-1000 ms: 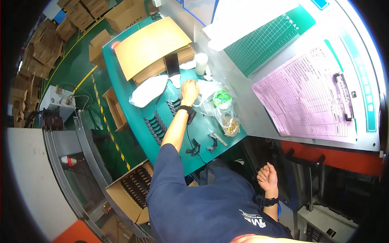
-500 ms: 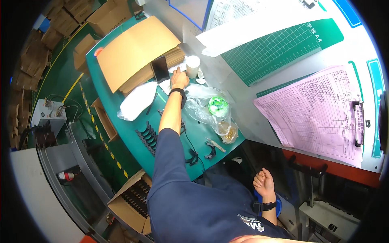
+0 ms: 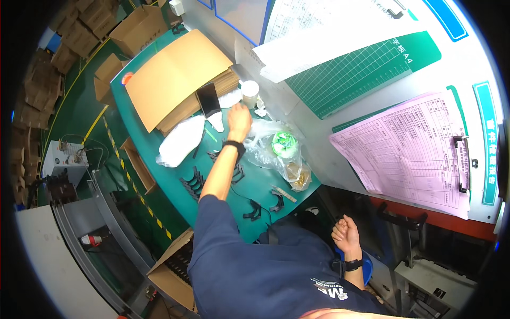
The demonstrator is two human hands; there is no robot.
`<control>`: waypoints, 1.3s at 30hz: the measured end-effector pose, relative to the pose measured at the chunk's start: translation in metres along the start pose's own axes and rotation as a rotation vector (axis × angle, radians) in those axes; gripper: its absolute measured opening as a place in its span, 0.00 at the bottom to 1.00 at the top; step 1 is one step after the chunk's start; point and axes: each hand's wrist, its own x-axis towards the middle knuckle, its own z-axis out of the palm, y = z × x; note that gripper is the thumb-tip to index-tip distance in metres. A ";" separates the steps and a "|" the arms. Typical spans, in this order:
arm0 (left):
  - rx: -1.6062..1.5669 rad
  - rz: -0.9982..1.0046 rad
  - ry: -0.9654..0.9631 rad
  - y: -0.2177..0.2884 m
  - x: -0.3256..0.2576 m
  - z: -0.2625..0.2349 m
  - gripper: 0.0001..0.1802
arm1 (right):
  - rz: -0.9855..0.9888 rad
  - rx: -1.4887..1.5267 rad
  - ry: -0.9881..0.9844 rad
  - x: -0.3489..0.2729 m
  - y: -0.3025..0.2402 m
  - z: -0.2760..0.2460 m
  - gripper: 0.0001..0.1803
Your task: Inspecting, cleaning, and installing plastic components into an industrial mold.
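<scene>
My left hand [image 3: 239, 123] reaches over the green table, its fingers curled. Whatever they may hold is hidden. Just beyond the knuckles stand a white lidded cup [image 3: 249, 91] and a crumpled white wrapper [image 3: 230, 99]. A black phone [image 3: 207, 99] leans on the cardboard stack left of the hand. To its right lies a clear plastic bag [image 3: 258, 139] by a green roll [image 3: 285, 144]. My right hand [image 3: 346, 234] hangs off the table near my body, closed; its inside is hidden. Black curved plastic parts [image 3: 193, 182] lie beside my left forearm.
A stack of brown cardboard sheets [image 3: 178, 74] covers the far left of the table, with a white bag [image 3: 181, 141] nearer. A small bag of brass-coloured pieces [image 3: 298, 177] sits by the right edge. Pink papers on a clipboard [image 3: 398, 149] hang on the panel.
My left hand has drawn back slightly from the cup and wrapper, toward me, with its fingers more curled. The right hand is nearly unmoved. The whole view has shifted a little.
</scene>
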 end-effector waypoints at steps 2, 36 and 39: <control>-0.023 0.143 -0.064 0.019 -0.025 -0.002 0.11 | 0.000 -0.016 -0.019 0.002 -0.002 0.003 0.21; -0.490 -0.261 0.215 0.022 -0.012 0.012 0.10 | 0.026 -0.038 -0.087 0.010 0.008 0.001 0.21; -0.436 -0.231 0.235 0.024 -0.016 0.005 0.10 | 0.027 -0.036 -0.085 0.013 0.008 0.001 0.21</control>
